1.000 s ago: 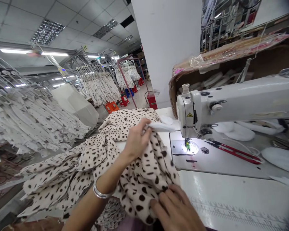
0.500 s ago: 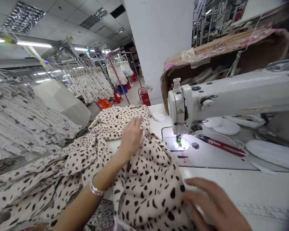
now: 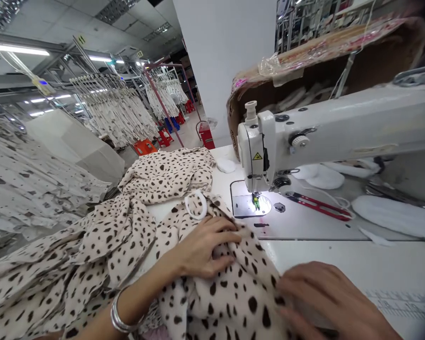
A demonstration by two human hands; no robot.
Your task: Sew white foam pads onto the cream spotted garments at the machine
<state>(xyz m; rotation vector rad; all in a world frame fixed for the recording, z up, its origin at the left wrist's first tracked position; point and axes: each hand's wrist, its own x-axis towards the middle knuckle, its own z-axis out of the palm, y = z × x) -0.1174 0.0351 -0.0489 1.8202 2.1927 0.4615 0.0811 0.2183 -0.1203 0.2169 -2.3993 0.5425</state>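
Observation:
Cream fabric with dark brown spots [image 3: 241, 302], apparently a garment, lies bunched in front of me on the sewing table. My left hand [image 3: 207, 245] rests on top of it, palm down, with thumb and fingers apart. Just beyond the fingers, a white padded loop [image 3: 204, 205] sits on the spotted cloth. My right hand [image 3: 333, 297], blurred, is at the cloth's right edge, and its fingertips touch or overlap the fabric. Whether they pinch it I cannot tell. To the right of the cloth, the sewing machine [image 3: 255, 156] has its lit needle area uncovered by fabric.
Red-handled snips [image 3: 322, 208] lie on the machine bed, near white pads [image 3: 396, 215]. Behind the machine stands a cardboard box [image 3: 233, 111]. More spotted fabric [image 3: 170, 174] is piled at the back left. Garments hang on racks [image 3: 113, 108] beyond.
My left hand has come off the white loop and moved nearer and to the right, flattening on the cloth. The right hand stays by the cloth's right edge. My view has shifted slightly.

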